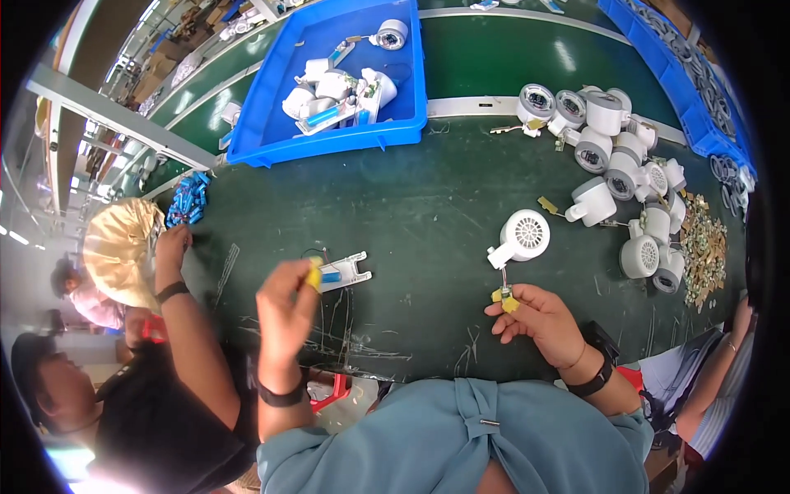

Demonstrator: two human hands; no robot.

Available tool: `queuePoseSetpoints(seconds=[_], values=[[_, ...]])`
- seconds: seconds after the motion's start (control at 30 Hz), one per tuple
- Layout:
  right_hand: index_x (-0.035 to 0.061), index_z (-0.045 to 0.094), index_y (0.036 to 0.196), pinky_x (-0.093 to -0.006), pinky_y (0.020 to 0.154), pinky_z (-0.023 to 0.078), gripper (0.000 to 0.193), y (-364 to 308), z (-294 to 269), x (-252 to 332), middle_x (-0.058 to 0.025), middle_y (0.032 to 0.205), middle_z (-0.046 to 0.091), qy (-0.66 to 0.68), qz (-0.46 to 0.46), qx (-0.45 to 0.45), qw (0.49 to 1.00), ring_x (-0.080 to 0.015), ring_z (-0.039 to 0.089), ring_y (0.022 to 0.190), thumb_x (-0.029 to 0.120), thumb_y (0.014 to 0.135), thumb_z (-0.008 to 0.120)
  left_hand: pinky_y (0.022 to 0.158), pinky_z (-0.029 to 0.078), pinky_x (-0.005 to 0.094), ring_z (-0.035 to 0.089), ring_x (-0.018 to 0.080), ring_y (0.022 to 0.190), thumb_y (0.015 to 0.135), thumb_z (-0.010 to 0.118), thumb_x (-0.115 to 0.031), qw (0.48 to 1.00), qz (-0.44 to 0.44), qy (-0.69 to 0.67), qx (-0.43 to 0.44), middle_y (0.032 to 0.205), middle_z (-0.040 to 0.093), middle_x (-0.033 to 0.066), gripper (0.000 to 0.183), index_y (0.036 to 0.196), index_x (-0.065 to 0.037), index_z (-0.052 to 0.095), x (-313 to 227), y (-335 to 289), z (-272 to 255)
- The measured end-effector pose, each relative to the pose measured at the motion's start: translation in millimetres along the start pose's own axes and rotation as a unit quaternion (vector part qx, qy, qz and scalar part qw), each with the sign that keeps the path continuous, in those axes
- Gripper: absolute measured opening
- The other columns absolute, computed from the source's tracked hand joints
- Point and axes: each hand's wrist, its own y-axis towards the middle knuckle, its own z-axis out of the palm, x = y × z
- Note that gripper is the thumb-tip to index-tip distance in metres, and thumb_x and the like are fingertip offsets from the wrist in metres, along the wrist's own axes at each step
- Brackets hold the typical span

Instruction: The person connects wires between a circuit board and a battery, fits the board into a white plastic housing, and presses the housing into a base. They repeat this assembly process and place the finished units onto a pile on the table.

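My right hand (539, 319) pinches a small circuit board (505, 292) between thumb and forefinger, with yellow at the fingertips. Thin wires join the board to a white round fan head (525, 234), which lies grille up on the table just beyond. My left hand (285, 311) is closed, thumb and finger together, with yellow at the tips; whether anything is between them is hidden. Beside those fingertips lies a white handle shell (355, 270), open, with a blue battery cell (331, 277) in it and a dark wire at its far side.
Several white fan heads (605, 113) are heaped at the right, beside a pile of small boards (702, 251). A blue tray (329, 154) of assembled parts stands at the back. At the left, a co-worker's hand (173, 245) touches a heap of blue cells (188, 198).
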Motion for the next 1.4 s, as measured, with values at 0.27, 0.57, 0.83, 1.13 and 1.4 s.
queuePoseSetpoints(seconds=[0.27,0.57,0.83,1.13,1.4], values=[[-0.0006,0.056,0.11,-0.0255,0.068,0.055,0.018,-0.5,2.5,-7.1,-0.0105,0.101,0.067,-0.038,0.001,0.015,0.999,-0.015,0.067,0.08,0.011,0.101,0.047,0.076,0.051,0.0427,0.062,0.0356,0.082,0.08,0.064,-0.01,0.957,0.037,0.266,0.109,0.094,0.067,0.0148,0.019,0.095,0.001,0.069,29.6,43.6,1.1],[0.0007,0.056,0.104,-0.0247,0.064,0.054,0.016,21.3,9.4,0.1,-0.0087,0.095,0.066,-0.061,0.006,0.043,0.997,-0.0134,0.067,0.078,0.014,0.101,0.048,0.064,0.047,0.0239,0.061,0.0121,0.072,0.082,0.065,0.005,0.971,-0.086,-0.101,0.2,0.084,0.067,0.0056,0.022,0.103,0.001,0.069,-4.6,22.6,69.2],[-0.002,0.055,0.102,-0.0245,0.062,0.053,0.016,24.1,11.6,-8.9,-0.0087,0.091,0.066,-0.058,-0.033,0.036,0.997,-0.0114,0.065,0.072,0.01,0.1,0.046,0.074,0.05,0.0332,0.063,0.0247,0.086,0.076,0.064,0.007,0.956,0.13,-0.001,0.264,0.091,0.068,0.0096,0.025,0.099,-0.003,0.069,-50.0,16.4,94.4],[-0.001,0.055,0.103,-0.0242,0.061,0.055,0.015,21.9,13.7,-7.2,-0.007,0.088,0.064,-0.096,-0.029,0.044,0.994,-0.0109,0.064,0.072,0.007,0.1,0.042,0.091,0.043,0.035,0.061,0.0227,0.095,0.077,0.067,0.006,0.948,0.126,-0.147,0.254,0.094,0.071,0.005,0.037,0.111,-0.008,0.062,-56.1,4.3,118.9],[-0.0007,0.055,0.103,-0.0243,0.06,0.055,0.015,21.6,14.8,-8.9,-0.0069,0.087,0.065,-0.12,-0.045,0.04,0.991,-0.0104,0.064,0.07,0.005,0.099,0.042,0.093,0.042,0.0339,0.061,0.0201,0.09,0.078,0.064,0.006,0.938,0.155,-0.145,0.274,0.095,0.071,0.0043,0.039,0.114,-0.008,0.062,-59.1,10.7,119.0]])
